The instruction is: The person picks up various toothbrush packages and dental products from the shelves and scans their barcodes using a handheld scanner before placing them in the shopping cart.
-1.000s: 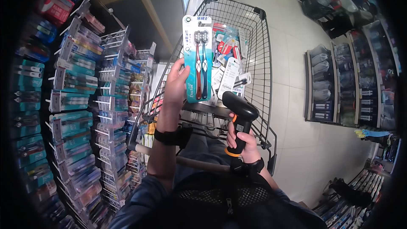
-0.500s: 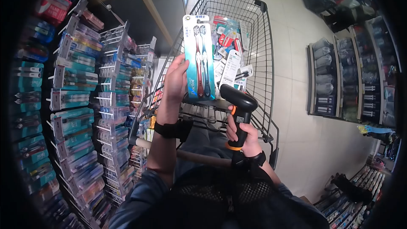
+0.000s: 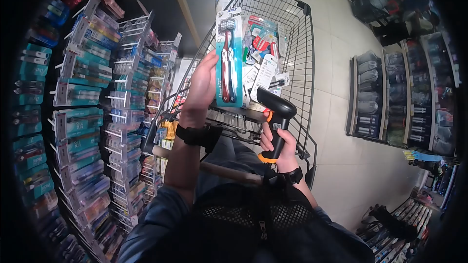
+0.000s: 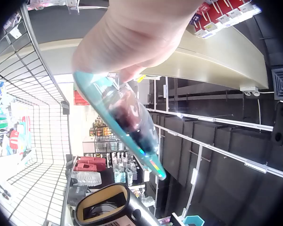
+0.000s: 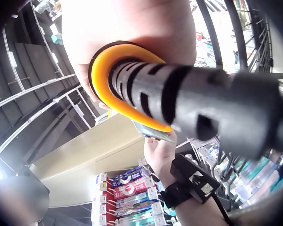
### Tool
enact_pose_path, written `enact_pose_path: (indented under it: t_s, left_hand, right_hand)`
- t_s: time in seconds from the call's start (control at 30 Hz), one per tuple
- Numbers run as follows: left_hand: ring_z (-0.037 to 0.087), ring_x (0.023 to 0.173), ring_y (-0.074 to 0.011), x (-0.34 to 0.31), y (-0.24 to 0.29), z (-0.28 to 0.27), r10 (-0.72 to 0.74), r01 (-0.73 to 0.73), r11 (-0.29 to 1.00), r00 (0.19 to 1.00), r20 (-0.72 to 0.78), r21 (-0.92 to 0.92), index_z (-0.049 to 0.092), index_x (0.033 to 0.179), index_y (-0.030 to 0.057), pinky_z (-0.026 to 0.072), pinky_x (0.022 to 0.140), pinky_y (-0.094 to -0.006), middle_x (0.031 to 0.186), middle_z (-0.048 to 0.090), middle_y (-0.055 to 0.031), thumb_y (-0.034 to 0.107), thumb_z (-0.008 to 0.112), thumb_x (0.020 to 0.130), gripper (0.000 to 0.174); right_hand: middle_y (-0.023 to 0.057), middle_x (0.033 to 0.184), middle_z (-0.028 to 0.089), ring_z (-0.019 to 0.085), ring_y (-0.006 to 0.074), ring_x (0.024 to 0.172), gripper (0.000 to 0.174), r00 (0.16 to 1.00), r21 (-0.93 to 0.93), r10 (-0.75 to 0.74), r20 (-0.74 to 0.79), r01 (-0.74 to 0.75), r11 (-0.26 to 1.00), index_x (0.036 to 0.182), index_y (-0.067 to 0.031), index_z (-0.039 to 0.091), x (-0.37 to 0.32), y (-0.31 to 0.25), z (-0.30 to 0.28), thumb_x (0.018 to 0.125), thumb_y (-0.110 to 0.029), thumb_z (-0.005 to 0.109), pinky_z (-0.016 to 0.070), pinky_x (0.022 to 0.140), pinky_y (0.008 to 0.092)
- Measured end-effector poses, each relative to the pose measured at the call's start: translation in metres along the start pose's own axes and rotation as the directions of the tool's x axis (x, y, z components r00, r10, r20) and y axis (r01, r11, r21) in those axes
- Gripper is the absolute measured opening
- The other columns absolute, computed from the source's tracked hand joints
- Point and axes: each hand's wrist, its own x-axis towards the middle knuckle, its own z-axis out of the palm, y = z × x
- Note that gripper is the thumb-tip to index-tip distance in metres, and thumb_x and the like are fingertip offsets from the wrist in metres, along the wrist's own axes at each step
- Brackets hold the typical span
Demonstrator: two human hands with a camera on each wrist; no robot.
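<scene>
Toothbrush twin-pack (image 3: 229, 63) and barcode scanner (image 3: 280, 114)
Left hand (image 3: 201, 82) grasps the pack's edge (one brush handle (image 3: 224, 80) is reddish); right hand (image 3: 285, 149) grips the scanner, near the shopping cart (image 3: 304, 7).

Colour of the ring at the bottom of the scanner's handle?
Yellow-orange; the ring shows best in the right wrist view.

"Doctor" lettering (image 3: 220, 89) on toothbrush pack (image 3: 229, 61)
</scene>
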Motion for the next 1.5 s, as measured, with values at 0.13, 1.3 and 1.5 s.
enact_pose_path:
  t_s: [0.13, 1.3, 1.5]
  left_hand:
    - [0.048, 0.069, -0.0139, -0.002, 0.002, -0.005, -0.046, 0.043, 0.998, 0.997, -0.068, -0.041, 0.039, 0.115, -0.0003, 0.0423, 0.061, -0.0257, 0.086, 0.05, -0.0071, 0.041, 0.038, 0.089, 0.049]
    - [0.047, 0.107, -0.0324, 0.0, -0.003, 0.003, 0.009, 0.014, 0.996, 0.965, 0.264, -0.086, 0.023, 0.133, 0.0055, 0.0412, 0.087, -0.044, 0.127, 0.039, -0.0178, 0.058, 0.019, 0.086, 0.071]
    - [0.049, 0.104, -0.0295, -0.002, 0.0, 0.002, 0.029, -0.009, 0.997, 0.964, 0.265, -0.077, 0.024, 0.132, 0.0051, 0.0424, 0.085, -0.0421, 0.124, 0.042, -0.0188, 0.06, 0.019, 0.085, 0.073]
  right_hand:
    - [0.0052, 0.068, 0.041, 0.041, 0.0123, 0.047, 0.047, 1.0, 0.02, 0.01, -0.016, -0.01, 1.0, 0.121, -0.0029, 0.033, -0.001, 0.002, -0.001, 0.08, -0.02, 0.049, 0.0361, 0.047, 0.0251]
    - [0.0082, 0.069, 0.046, 0.046, 0.0137, 0.045, 0.042, 0.993, -0.205, -0.116, 0.016, 0.116, 0.972, 0.121, -0.0025, 0.032, -0.008, 0.006, 0.013, 0.087, -0.025, 0.04, 0.0393, 0.046, 0.0242]
    - [0.0102, 0.07, 0.047, 0.049, 0.0141, 0.046, 0.053, 0.99, -0.355, -0.025, 0.139, 0.074, 0.932, 0.116, 0.0009, 0.033, -0.013, 0.011, 0.024, 0.083, -0.039, 0.044, 0.0413, 0.044, 0.0226]
